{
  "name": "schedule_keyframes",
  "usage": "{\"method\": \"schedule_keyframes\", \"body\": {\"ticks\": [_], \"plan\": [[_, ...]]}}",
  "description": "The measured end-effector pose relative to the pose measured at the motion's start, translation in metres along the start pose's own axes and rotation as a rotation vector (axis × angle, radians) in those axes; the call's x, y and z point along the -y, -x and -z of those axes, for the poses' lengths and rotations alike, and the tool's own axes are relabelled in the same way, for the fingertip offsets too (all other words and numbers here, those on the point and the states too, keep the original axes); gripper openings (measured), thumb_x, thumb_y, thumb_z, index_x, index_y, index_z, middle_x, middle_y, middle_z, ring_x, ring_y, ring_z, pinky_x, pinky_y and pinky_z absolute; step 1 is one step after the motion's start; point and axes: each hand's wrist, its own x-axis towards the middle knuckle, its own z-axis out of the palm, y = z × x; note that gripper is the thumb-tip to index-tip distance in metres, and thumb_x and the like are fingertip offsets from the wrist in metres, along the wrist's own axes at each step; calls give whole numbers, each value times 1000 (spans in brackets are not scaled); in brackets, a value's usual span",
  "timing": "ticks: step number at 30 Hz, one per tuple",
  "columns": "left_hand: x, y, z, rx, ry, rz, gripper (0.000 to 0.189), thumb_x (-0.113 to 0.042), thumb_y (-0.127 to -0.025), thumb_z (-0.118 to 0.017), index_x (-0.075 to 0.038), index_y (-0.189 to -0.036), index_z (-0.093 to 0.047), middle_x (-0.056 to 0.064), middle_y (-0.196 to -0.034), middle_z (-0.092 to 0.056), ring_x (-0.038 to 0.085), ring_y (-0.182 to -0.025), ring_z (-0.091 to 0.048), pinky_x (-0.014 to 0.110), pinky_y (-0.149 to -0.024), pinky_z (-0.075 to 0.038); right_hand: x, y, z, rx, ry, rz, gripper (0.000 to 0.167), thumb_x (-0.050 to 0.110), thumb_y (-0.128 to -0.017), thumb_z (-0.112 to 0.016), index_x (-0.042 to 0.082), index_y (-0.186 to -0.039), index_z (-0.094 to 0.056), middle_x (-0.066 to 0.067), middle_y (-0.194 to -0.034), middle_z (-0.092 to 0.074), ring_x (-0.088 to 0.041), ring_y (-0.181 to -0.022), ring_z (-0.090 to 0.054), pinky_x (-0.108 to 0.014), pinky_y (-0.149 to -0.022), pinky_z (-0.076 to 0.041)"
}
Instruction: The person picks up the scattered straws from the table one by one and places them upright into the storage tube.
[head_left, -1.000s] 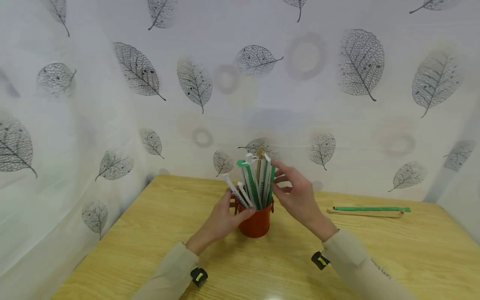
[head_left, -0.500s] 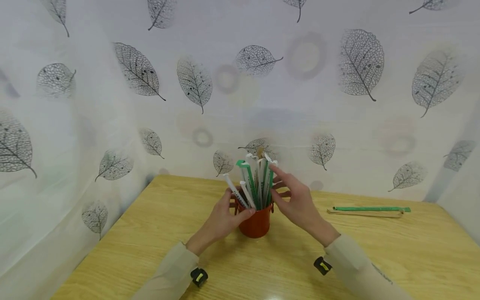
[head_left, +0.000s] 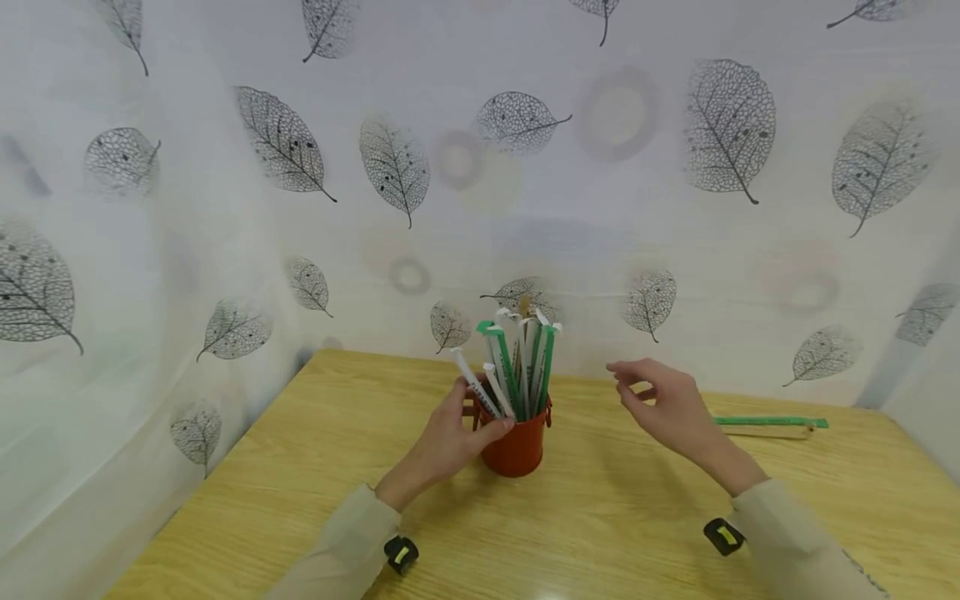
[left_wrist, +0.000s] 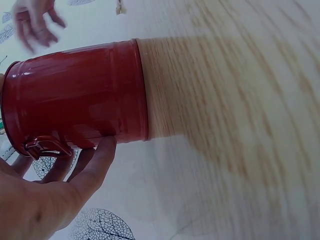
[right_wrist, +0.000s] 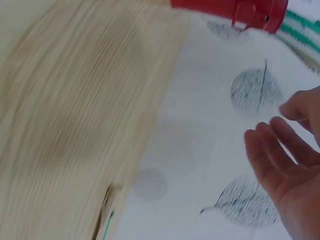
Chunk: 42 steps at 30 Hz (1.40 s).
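A small red metal bucket (head_left: 513, 446) with side ring handles stands upright on the table, filled with several long thin wrapped straws (head_left: 517, 367) in white, green and brown. My left hand (head_left: 446, 442) grips its left side, thumb across the front near the rim. In the left wrist view, the fingers of that hand curve along the bucket wall (left_wrist: 75, 95) below a ring handle (left_wrist: 47, 146). Off to the right of the bucket, my right hand (head_left: 667, 408) is in the air with loosely bent fingers and nothing in them. The right wrist view shows its palm (right_wrist: 300, 185) bare.
On the right of the wooden table (head_left: 585, 533) lie a green wrapped straw (head_left: 780, 422) and a brown one (head_left: 772, 432) side by side, partly behind my right hand. A pale leaf-patterned cloth (head_left: 570, 217) hangs behind the table's back edge.
My right hand has let go of the straws at the bucket's right side and moved right, away from them. My left hand keeps its hold on the bucket.
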Motion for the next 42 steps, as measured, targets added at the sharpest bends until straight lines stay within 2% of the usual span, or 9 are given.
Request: {"method": "schedule_keyframes", "body": {"ticks": [3,8,10,15,22,26,30,35,42], "plan": [[0,0,1,4,6,5,75,-48,-93,-72,-15,-150,-38,17,-143,-53,34,-122,-61,51,-96,-55,-17,10,13,138,61,-107,30,-9,-87,-70,2,-115,-73,-13,-104,-75,-28,-89,-72,-27,-64,-61],[-1,1,1,1,11,4,75,-48,-92,-72,-15,-150,-37,18,-143,-53,35,-122,-61,52,-97,-55,-45,26,28,369,160,-249,27,-6,-90,-66,-5,-116,-71,-24,-108,-72,-42,-97,-70,-50,-77,-60],[0,0,1,2,11,0,74,-48,-93,-72,-15,-150,-38,17,-143,-54,34,-122,-61,52,-97,-55,-55,32,32,431,196,-279,28,-7,-88,-65,-6,-115,-71,-26,-109,-72,-44,-98,-68,-56,-81,-57],[1,0,0,6,9,-9,74,-48,-93,-72,-15,-150,-38,15,-142,-54,34,-122,-61,52,-98,-54,-71,40,38,542,259,-330,30,-11,-84,-64,-6,-113,-71,-27,-111,-70,-50,-104,-65,-60,-85,-55],[2,0,0,3,15,-14,74,-47,-93,-72,-15,-150,-37,17,-144,-53,36,-123,-61,53,-98,-55,-81,44,39,589,333,-305,29,-10,-81,-63,-8,-109,-72,-25,-105,-72,-48,-100,-67,-60,-86,-56],[2,0,0,4,15,-13,74,-47,-93,-72,-15,-150,-38,16,-143,-54,35,-122,-61,52,-96,-55,-81,46,38,606,338,-324,26,-9,-80,-65,-4,-104,-75,-21,-99,-74,-45,-95,-69,-59,-83,-57],[2,0,0,3,14,-11,74,-48,-93,-71,-14,-150,-38,16,-143,-54,34,-122,-61,52,-96,-55,-76,45,38,626,333,-339,22,-6,-83,-66,1,-101,-76,-18,-100,-75,-44,-95,-70,-59,-82,-57],[0,1,0,0,13,-16,73,-47,-93,-71,-15,-150,-37,18,-144,-53,35,-123,-60,52,-98,-54,-68,43,38,647,321,-332,16,-4,-85,-67,6,-96,-75,-12,-96,-74,-35,-90,-71,-54,-78,-58],[3,1,-1,0,6,-29,72,-47,-94,-71,-16,-150,-38,17,-143,-54,34,-122,-61,51,-97,-55,-59,44,36,675,311,-325,17,3,-92,-65,7,-103,-77,-12,-101,-74,-35,-92,-70,-52,-74,-59]]}}
